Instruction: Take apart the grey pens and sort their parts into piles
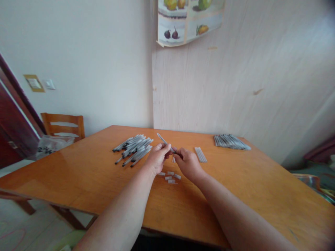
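Between my hands is a slim pen [161, 138] with a pale see-through barrel, tilted with one end up to the left. My left hand [158, 158] is closed around its barrel. At the lower end my right hand [188, 163] pinches with thumb and fingers; that end is dark and mostly hidden. Several small whitish caps [171, 181] lie on the table below my hands. A row of clear empty-looking tubes [200, 154] lies just right of my right hand. To the left is a loose pile of pens [134, 148] with dark ends.
A flat bundle of dark, thin sticks [231, 142], perhaps refills, lies at the table's far right. The wooden table [86, 167] meets the wall at the back. A wooden chair [64, 123] with a plastic bag [53, 144] stands at the left.
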A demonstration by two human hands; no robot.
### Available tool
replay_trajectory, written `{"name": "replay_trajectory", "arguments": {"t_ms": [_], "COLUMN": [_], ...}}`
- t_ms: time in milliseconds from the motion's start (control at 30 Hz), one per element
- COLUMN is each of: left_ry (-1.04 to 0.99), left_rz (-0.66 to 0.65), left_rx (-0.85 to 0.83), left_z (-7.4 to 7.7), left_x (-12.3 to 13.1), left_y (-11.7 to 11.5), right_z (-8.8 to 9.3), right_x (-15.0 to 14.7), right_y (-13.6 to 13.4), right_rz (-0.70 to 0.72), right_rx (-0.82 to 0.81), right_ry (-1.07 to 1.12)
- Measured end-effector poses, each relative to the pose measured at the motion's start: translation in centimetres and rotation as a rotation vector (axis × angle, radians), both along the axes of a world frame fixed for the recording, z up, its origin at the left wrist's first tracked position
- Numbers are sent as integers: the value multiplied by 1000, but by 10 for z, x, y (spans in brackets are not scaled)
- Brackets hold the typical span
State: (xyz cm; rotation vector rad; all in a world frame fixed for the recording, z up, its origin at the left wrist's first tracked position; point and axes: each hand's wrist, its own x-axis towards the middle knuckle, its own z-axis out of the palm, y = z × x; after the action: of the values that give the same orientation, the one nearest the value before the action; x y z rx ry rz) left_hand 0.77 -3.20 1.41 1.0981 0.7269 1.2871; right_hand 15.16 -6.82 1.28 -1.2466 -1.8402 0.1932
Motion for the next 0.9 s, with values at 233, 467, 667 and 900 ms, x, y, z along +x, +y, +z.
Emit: {"name": "replay_trajectory", "arguments": {"t_ms": [233,467,667,900], "left_ry": [-34,-24,-13,-50], "left_rz": [-9,18,28,16], "left_rx": [-29,-37,-76,-74], "left_z": [0,0,0,-2], "left_x": [1,2,3,3], "left_y": [0,-1,-2,0], "right_z": [-5,-5,-8,-11], "right_x": [2,5,4,5], "right_y": [4,5,7,8], "right_rz": [-5,71,-3,50], "right_rx": [-75,-119,-90,-162], "right_ry": [54,54,102,133]}}
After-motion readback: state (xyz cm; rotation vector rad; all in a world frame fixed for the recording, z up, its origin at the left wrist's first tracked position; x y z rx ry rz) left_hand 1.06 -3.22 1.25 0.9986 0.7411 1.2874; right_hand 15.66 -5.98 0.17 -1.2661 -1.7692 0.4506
